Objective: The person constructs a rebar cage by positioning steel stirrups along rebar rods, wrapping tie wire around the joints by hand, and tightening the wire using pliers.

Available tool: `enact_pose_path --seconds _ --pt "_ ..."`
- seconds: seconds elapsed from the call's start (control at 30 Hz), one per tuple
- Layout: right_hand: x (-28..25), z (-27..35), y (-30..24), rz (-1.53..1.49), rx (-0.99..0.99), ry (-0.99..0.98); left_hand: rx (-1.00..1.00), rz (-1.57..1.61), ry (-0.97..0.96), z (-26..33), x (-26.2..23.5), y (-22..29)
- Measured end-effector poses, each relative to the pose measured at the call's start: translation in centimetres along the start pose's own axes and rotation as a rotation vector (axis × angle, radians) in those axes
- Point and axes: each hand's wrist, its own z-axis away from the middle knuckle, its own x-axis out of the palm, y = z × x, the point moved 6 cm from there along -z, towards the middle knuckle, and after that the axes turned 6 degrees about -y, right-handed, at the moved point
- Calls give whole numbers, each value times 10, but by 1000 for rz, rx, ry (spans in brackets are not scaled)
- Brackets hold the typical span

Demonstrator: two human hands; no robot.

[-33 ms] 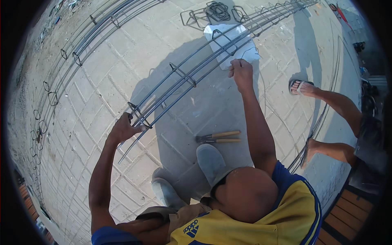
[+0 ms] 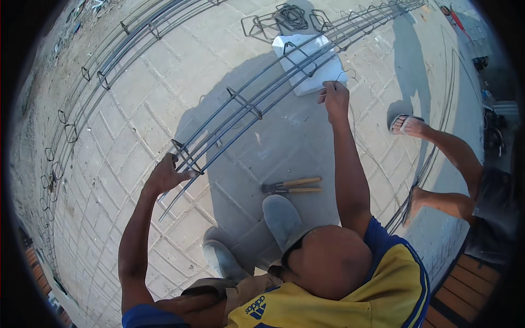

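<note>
A long rebar cage of parallel steel rods and square stirrups slants from near my left hand up to the far right. My left hand is closed round the cage's near end, beside the last stirrup. My right hand is pinched on a thin, bent piece of wire that curls out past the fingers. It is right of the cage, by the corner of a white block lying beneath the rods. Pincers with tan handles lie on the paving in front of my shoes.
Another rebar cage curves along the left side. Loose stirrups and a coil of wire lie at the far side. To the right stands another person, with a sandalled foot and a bare foot near thin rods.
My right hand has shifted slightly to the right with the wire, away from the cage. The other person's sandalled foot has moved a little. My left hand stays on the cage.
</note>
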Motion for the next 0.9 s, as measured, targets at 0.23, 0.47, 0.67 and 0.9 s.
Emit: enact_pose_path --seconds 0.23,0.47,0.67,0.9 --pt "-105 -93 67 68 322 243 14 24 206 0 -9 -3" --pt "-45 -75 95 -12 345 51 -27 17 285 31 -57 27" --pt "141 13 34 -34 235 -913 -97 54 219 41 -71 40" --pt "141 131 57 431 440 -1370 -43 -2 380 27 -18 11"
